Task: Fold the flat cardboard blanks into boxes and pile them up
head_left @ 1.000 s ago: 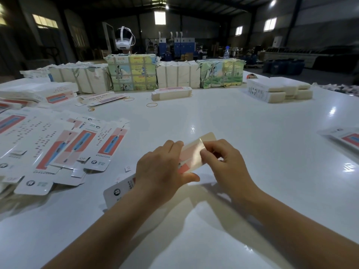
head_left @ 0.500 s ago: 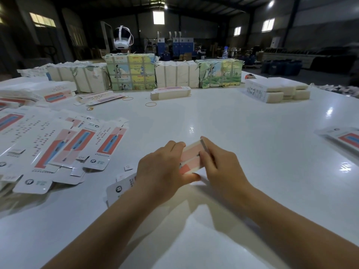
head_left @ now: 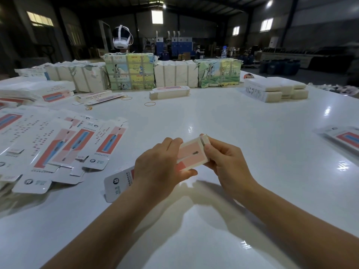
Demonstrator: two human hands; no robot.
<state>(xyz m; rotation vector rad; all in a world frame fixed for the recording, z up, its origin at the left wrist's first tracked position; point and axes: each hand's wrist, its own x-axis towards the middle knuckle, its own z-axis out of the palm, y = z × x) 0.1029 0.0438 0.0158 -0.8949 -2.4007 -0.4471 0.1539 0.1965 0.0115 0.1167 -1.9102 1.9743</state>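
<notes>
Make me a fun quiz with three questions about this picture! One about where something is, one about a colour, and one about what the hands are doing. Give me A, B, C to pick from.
1. Where do the spread-out flat blanks lie on the table?
A. at the person's left
B. at the person's right
C. under the wrists

2. What colour is the top of the box being folded?
A. green
B. pink
C. black

3. What are the left hand and right hand doing?
A. both rest flat on the table
B. only one touches the box
C. both hold the box

Answers:
1. A, the blanks fan out on the left side.
2. B, the upper face shows pink.
3. C, fingers of each hand grip an end of the box.
</notes>
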